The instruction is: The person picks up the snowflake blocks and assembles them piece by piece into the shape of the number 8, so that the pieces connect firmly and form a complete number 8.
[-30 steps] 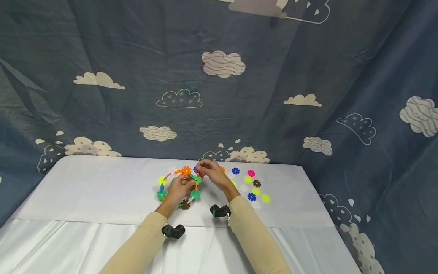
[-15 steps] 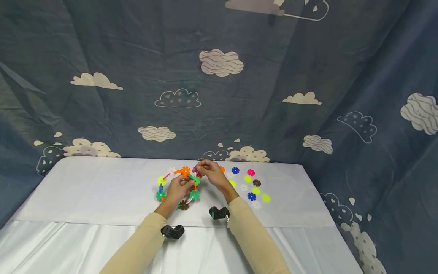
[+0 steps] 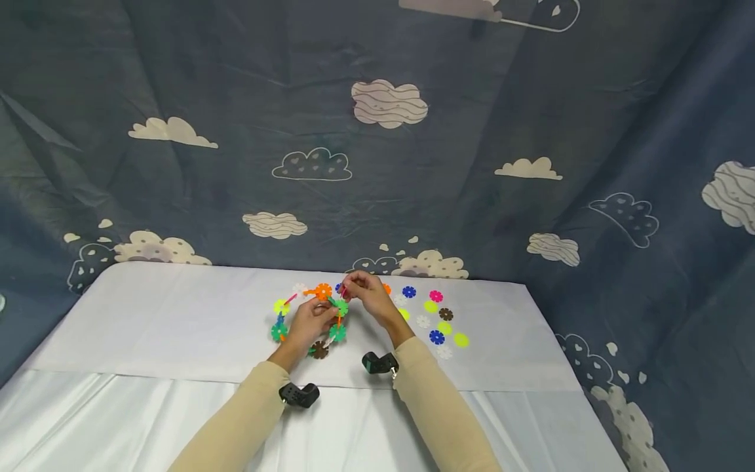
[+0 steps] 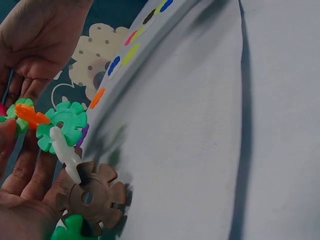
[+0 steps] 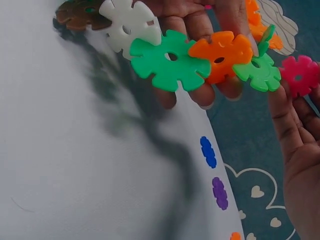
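At the left, I am seeing the chain of flower discs (image 5: 170, 62) bowing from a yellow disc (image 3: 282, 306) around my left hand (image 3: 309, 322), over the white table (image 3: 177, 328); I cannot tell how much of it is resting there. That hand is clamping the chain, pinching it beside the light green disc (image 5: 259, 72), while a brown disc (image 3: 320, 350) is sitting on the near side of the curve. Just right of this, my right hand (image 3: 367, 295) is gripping the pink disc (image 5: 298, 76) in its fingertips, its rim lying right at the light green one's edge; whether the slots are biting, I cannot tell. For a sound join, I should be turning the pink disc crosswise to its neighbour, lining slot up with slot and pressing straight in, the left fingers bracing close to the joint; twisting could be loosening finished links. Farther right, loose discs (image 3: 437, 337) are lying scattered on the table.
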`<state>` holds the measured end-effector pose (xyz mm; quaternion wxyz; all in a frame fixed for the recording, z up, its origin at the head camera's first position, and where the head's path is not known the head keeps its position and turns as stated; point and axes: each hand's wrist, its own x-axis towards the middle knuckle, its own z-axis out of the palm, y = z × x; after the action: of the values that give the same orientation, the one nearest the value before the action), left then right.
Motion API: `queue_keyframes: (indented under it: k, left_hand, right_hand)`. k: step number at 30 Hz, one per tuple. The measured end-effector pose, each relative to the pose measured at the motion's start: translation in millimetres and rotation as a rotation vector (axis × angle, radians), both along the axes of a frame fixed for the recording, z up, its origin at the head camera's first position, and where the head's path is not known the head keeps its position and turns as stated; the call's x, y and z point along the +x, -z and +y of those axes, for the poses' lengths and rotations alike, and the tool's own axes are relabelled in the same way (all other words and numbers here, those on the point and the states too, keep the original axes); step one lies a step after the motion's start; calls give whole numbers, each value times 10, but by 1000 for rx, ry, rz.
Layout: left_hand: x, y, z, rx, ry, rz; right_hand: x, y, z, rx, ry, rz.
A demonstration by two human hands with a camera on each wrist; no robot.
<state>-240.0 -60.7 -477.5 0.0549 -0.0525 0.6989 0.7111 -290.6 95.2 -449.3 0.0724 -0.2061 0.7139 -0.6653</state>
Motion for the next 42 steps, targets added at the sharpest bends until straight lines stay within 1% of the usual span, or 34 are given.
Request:
queue_keyframes:
  k: [2, 4, 9, 15, 18, 20, 22, 25, 27, 30, 32, 35, 37, 39, 42]
  left_hand:
    - [-12, -7, 20, 2, 10, 2]
    - [-20, -7, 33, -1, 11, 5]
    - [-18, 3, 43, -17, -13, 15]
    - [-18, 2, 50, 16, -28, 43]
    - [-20, 4, 63, 12, -46, 59]
    - [-16, 7, 73, -12, -67, 68]
    - [-2, 10, 80, -35, -87, 72]
    - [17, 22, 84, -42, -113, 78]
    - [31, 27, 88, -29, -123, 80]
    - [58, 37, 93, -10, -125, 95]
    - [73, 38, 97, -5, -127, 98]
    - [93, 33, 99, -17, -140, 88]
    - [100, 25, 98, -38, -148, 90]
    - [107, 10, 101, -47, -151, 93]
    - [108, -2, 113, -54, -154, 103]
  right_hand:
    - [3, -16, 16, 2, 0, 0]
    - [5, -18, 29, 27, -17, 7]
    - [8, -4, 27, 95, -43, 38]
    - [29, -37, 48, 141, -1, 81]
    - [37, -79, 53, 154, -22, 93]
    - [51, -119, 51, 169, -30, 85]
    - [106, -202, 46, 187, -29, 68]
    - [208, -304, 32, 187, -12, 46]
    - [215, -270, 22, 175, 4, 52]
    - [160, -136, 20, 157, 26, 64]
    - [126, -76, 24, 146, 39, 47]
    - [196, -169, 27, 141, 24, 20]
    - [251, -253, 24, 158, 15, 25]
    - [300, -332, 18, 185, 9, 51]
    - [323, -362, 10, 209, 10, 83]
